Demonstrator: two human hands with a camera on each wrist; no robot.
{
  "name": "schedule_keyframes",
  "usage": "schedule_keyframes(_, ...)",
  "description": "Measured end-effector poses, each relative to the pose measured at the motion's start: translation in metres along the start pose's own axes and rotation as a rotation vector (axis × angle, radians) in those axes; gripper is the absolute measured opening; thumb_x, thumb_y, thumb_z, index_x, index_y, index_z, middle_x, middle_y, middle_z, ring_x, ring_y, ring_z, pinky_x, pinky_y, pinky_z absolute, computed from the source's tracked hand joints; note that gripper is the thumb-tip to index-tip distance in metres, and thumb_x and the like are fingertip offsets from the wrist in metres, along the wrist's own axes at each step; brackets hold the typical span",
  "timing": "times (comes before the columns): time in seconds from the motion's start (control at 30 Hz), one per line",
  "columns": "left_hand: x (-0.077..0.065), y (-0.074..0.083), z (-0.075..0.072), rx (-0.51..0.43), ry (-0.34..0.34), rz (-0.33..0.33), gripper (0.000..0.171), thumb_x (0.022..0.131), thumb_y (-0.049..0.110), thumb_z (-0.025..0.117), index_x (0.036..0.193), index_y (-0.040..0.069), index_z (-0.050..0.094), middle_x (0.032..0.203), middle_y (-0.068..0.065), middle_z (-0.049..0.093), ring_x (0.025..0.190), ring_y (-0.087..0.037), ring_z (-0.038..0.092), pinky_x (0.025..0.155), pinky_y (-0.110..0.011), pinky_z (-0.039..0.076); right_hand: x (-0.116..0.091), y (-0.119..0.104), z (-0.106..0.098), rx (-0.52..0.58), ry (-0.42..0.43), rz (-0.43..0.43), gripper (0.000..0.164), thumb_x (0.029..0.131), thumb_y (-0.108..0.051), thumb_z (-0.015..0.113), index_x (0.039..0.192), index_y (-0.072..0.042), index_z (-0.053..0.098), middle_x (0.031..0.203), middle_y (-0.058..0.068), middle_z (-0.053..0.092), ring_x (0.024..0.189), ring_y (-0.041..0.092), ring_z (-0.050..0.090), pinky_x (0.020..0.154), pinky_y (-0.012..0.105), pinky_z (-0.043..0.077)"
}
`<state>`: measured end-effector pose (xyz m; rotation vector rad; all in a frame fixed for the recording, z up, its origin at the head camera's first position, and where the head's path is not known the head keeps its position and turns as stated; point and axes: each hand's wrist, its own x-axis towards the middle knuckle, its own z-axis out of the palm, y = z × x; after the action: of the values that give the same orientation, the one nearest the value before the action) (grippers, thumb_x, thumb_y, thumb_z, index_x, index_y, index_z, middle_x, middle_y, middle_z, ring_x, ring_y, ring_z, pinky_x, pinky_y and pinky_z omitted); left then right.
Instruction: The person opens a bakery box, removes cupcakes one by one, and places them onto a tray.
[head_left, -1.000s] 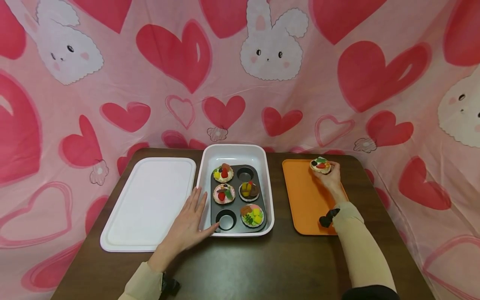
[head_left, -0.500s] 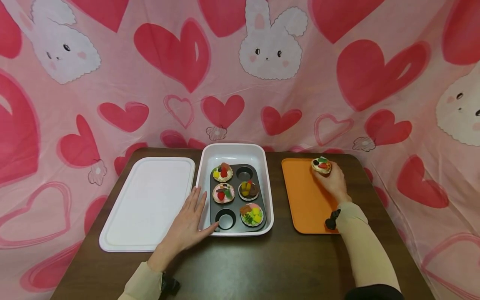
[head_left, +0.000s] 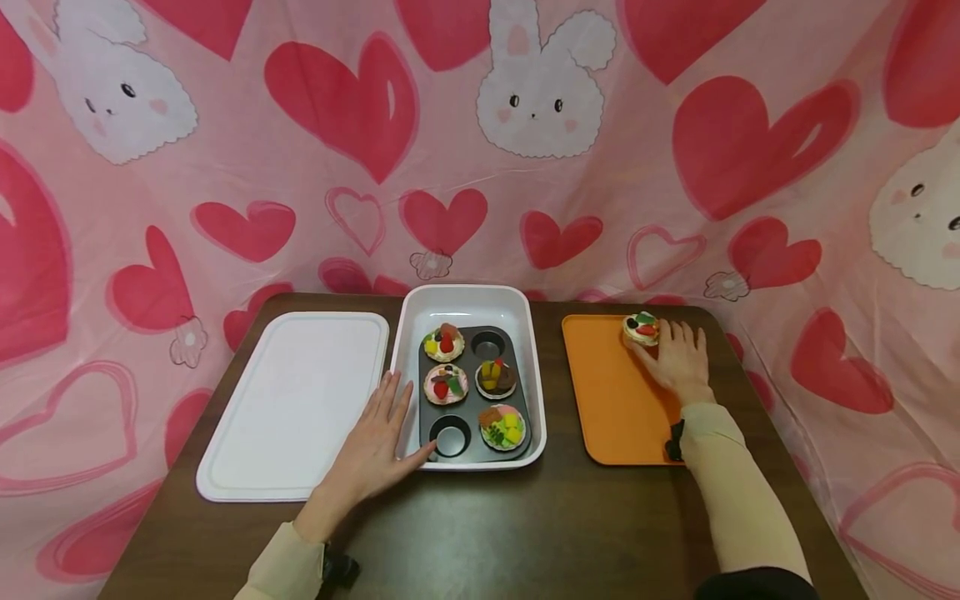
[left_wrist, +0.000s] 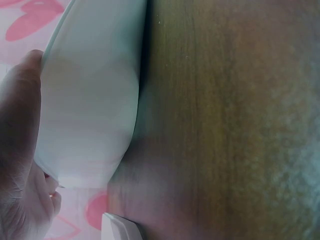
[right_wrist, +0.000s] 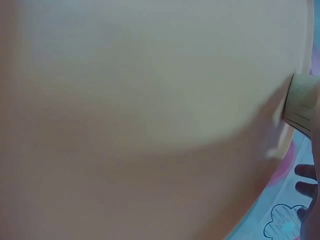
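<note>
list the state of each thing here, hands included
orange tray: lying flat
tart: upright on orange tray
white bin: open-topped, upright
muffin pan: in white bin, two cups empty, four filled
white tray: lying flat
left hand: fingers spread over bin rim
right hand: fingers extended beside tart, contact unclear

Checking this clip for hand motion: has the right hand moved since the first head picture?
Yes. Judged against the orange tray in the head view, the right hand has shifted rightward, toward the tray's right side.
</note>
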<state>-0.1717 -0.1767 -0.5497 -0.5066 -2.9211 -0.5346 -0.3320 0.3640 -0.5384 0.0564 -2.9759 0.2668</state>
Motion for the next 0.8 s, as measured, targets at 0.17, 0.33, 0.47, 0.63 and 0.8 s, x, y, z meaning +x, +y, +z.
schedule_keyframes(0.17, 0.0, -0.001, 0.001, 0.001, 0.004, 0.001, 0.109, 0.091, 0.067, 0.072, 0.172, 0.005, 0.033, 0.184, -0.021, 0.02, 0.172, -0.044, 0.02, 0.136, -0.062, 0.028, -0.001, 0.0, 0.0, 0.015, -0.001, 0.011, 0.095, 0.106, -0.058, 0.06, 0.161, 0.013, 0.028, 0.16, 0.044, 0.036, 0.154, 0.062, 0.028, 0.131, 0.079, 0.014)
schedule_keyframes(0.33, 0.0, 0.0, 0.0, -0.001, 0.004, 0.002, 0.109, 0.092, 0.068, 0.071, 0.172, 0.005, 0.033, 0.184, -0.02, 0.02, 0.172, -0.043, 0.019, 0.137, -0.061, 0.027, -0.009, -0.005, -0.004, 0.058, 0.034, 0.014, 0.101, 0.103, -0.05, 0.068, 0.164, 0.015, 0.02, 0.164, 0.049, 0.03, 0.155, 0.064, 0.026, 0.131, 0.08, 0.015)
schedule_keyframes(0.47, -0.001, -0.001, 0.001, 0.0, 0.015, 0.002, 0.109, 0.091, 0.066, 0.073, 0.172, 0.004, 0.034, 0.184, -0.021, 0.021, 0.172, -0.044, 0.02, 0.136, -0.062, 0.029, -0.013, -0.012, -0.007, 0.092, 0.103, -0.021, 0.104, 0.1, -0.043, 0.075, 0.167, 0.012, 0.017, 0.164, 0.047, 0.03, 0.156, 0.063, 0.025, 0.13, 0.08, 0.017)
schedule_keyframes(0.63, 0.0, -0.001, 0.0, -0.005, 0.015, -0.002, 0.109, 0.091, 0.064, 0.074, 0.172, 0.005, 0.034, 0.184, -0.021, 0.021, 0.172, -0.044, 0.02, 0.135, -0.063, 0.029, -0.018, -0.028, -0.013, 0.13, 0.182, -0.076, 0.101, 0.1, -0.036, 0.078, 0.168, 0.01, 0.019, 0.167, 0.044, 0.03, 0.159, 0.062, 0.024, 0.133, 0.077, 0.017)
schedule_keyframes(0.8, 0.0, -0.001, 0.001, -0.012, 0.013, -0.002, 0.108, 0.091, 0.066, 0.073, 0.172, 0.005, 0.034, 0.184, -0.021, 0.021, 0.172, -0.044, 0.02, 0.135, -0.063, 0.029, -0.022, -0.048, -0.016, 0.157, 0.247, -0.15, 0.099, 0.098, -0.033, 0.08, 0.167, 0.01, 0.025, 0.169, 0.041, 0.032, 0.16, 0.06, 0.026, 0.136, 0.072, 0.015)
